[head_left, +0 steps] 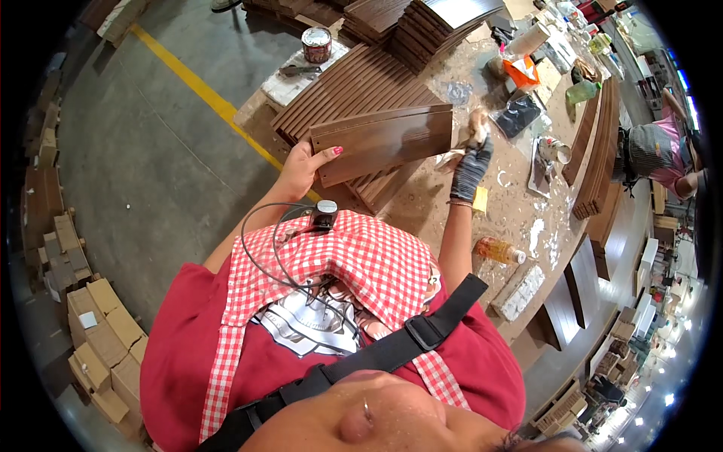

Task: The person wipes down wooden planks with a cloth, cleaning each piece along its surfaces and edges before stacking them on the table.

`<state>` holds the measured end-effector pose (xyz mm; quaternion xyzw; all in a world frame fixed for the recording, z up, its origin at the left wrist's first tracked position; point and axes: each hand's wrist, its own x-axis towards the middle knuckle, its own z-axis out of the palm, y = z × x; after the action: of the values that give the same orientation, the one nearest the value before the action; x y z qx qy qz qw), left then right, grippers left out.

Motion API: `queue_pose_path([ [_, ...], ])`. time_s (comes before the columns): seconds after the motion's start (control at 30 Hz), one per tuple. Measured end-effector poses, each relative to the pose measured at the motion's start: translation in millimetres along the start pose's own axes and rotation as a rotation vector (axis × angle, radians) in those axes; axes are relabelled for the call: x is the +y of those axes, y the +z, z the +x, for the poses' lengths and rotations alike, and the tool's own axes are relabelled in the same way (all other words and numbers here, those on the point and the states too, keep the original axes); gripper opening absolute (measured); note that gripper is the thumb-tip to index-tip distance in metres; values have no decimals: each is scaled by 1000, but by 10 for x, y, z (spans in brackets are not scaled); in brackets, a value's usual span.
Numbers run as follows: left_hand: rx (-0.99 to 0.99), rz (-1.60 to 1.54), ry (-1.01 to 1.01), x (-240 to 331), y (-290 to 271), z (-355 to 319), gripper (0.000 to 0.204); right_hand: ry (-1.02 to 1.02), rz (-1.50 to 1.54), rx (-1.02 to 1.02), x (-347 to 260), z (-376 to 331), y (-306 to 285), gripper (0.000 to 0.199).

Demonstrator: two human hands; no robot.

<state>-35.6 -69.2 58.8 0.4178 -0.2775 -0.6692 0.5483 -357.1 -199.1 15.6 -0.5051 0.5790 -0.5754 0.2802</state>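
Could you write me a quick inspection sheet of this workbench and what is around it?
Surface: workbench dusty, smeared with white patches.
Job's things: dark wooden board held above a row of similar boards; pale rag.
Clutter: tin can, amber bottle, orange packet, white block.
Hands: left hand bare, gripping the board's end; right hand gloved, holding the rag.
Cables: black cable looped over the apron.
Surroundings: cardboard boxes, yellow floor line, another person nearby.

Red shirt, checked apron, seemingly grey glove.
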Motion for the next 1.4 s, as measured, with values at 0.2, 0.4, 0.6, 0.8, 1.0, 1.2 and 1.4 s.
queue_pose_path([
  [0.2,-56,100,172,-16,22,33,41,-480,181,-485,-1140,-453,628,46],
  [0.4,-85,-15,181,-133,-110,15,43,-690,-567,-563,-1556,-952,1196,37],
  [0.6,-126,171,166,83,-48,-73,40,-684,-535,-327,-1268,-760,1035,26],
  [0.8,-120,175,128,22,-169,-73,39,-516,-609,-164,-557,119,549,24],
  [1.0,-141,256,324,130,-48,-143,33,-85,84,103,265,773,-163,27],
  [1.2,-278,651,632,425,18,-204,31,416,878,-41,606,746,-642,33],
  [1.4,-282,591,558,336,-29,-154,33,312,1237,-166,520,874,-651,32],
])
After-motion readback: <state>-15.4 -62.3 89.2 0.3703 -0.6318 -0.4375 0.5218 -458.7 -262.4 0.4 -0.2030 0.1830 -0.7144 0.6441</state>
